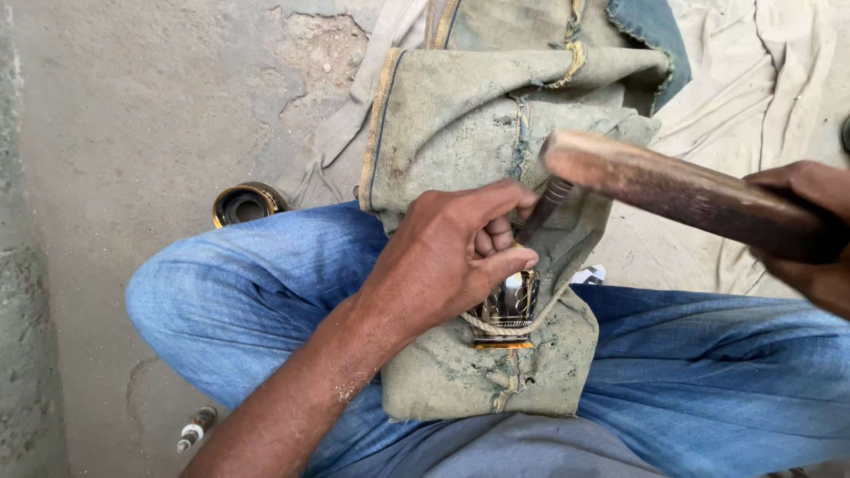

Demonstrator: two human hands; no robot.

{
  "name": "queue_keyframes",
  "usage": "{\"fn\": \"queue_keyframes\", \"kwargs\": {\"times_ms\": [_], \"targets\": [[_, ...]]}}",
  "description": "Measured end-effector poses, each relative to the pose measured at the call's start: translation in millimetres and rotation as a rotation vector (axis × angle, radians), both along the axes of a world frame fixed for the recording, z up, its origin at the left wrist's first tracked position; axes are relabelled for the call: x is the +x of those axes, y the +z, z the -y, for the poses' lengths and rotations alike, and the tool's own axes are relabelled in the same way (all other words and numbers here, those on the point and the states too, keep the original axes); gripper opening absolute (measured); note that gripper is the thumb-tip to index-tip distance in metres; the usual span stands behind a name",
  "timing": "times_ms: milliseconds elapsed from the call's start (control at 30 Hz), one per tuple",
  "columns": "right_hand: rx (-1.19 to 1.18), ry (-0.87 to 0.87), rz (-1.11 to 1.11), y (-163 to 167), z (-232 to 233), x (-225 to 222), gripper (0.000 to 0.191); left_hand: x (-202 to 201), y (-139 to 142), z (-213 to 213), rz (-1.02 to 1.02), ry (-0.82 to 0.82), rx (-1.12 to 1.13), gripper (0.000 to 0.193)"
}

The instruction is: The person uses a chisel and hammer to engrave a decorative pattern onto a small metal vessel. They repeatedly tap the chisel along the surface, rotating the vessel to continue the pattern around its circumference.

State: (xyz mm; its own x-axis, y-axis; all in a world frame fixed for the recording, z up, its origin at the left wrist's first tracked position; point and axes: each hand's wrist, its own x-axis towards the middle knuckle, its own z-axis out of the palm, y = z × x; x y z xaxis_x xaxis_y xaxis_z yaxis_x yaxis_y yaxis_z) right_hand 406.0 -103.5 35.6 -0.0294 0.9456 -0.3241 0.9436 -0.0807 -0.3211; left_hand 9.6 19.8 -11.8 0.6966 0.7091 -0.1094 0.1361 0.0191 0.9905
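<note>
Both hands are busy over the lap. Left hand (460, 252) is clenched around a thin dark metal punch (542, 210), holding it tilted with its lower end on a shiny metal ring-shaped piece (509, 305) just under the fingers. Right hand (810, 230) grips a wooden mallet (673, 188), its blurred end touching or just above the punch top. That metal piece sits on a worn grey-green cloth (478, 115) spread over blue-jeaned legs (239, 292). Left of the left hand, 1 round brass ring (243, 204) lies on the concrete floor (133, 106).

Cracked concrete floor (133, 106) — pale dust sheet (753, 80)
</note>
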Motion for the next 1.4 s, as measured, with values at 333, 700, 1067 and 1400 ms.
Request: {"fn": "queue_keyframes", "kwargs": {"times_ms": [333, 700, 1067, 1400], "targets": [[-0.192, -0.402, 0.1, -19.4, 38.8, -11.9, 0.02, 1.8, 1.9, -9.1, 0.014, -0.133, 0.154, 0.047], [-0.088, -0.375, -0.011, -12.3, 49.4, -38.4, 0.014, 2.5, -4.8, -9.0, 0.061, -0.239, 0.191, 0.044], [-0.023, -0.557, -0.066, -1.4, 38.5, -54.7, 0.02, -6.8, -14.2, -4.2, 0.132, -0.226, 0.21, 0.041], [0.371, -0.958, -0.948, -11.3, 35.0, -96.8, 0.045, -54.5, -8.2, 19.7, 0.284, 0.482, -0.104, 0.03]]}}
